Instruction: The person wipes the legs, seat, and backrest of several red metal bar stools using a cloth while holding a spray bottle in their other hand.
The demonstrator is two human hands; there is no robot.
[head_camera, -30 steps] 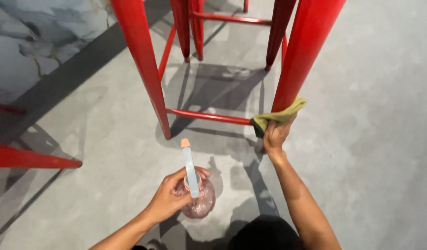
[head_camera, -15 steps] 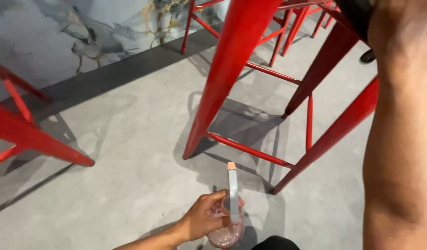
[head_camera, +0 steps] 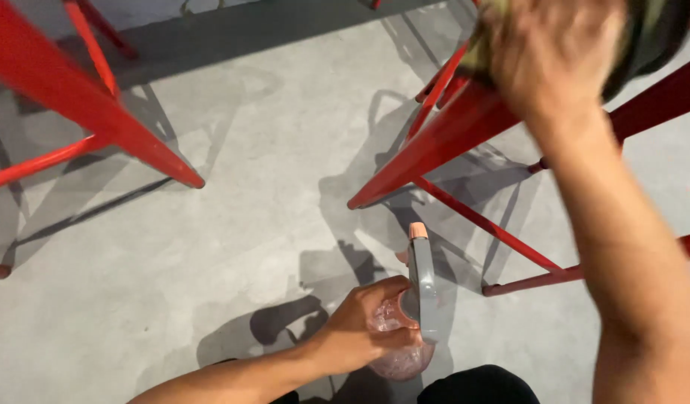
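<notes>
My left hand (head_camera: 371,325) grips a clear spray bottle (head_camera: 405,352) with a grey trigger head and a pink nozzle (head_camera: 418,232), held low over the floor. My right hand (head_camera: 554,56), raised and blurred at the top right, presses an olive-green cloth (head_camera: 651,37) against the upper part of a red metal stool (head_camera: 464,127). My right forearm crosses the right side of the view.
A second red stool (head_camera: 98,120) stands at the left, its legs and crossbars spreading over the grey concrete floor (head_camera: 247,224). A dark strip of floor runs along the top edge. Shadows of the stools and my arms fall on the floor.
My right hand with the cloth has risen from the stool's low crossbar to its upper part. The view has swung, and the bottle stays in my left hand.
</notes>
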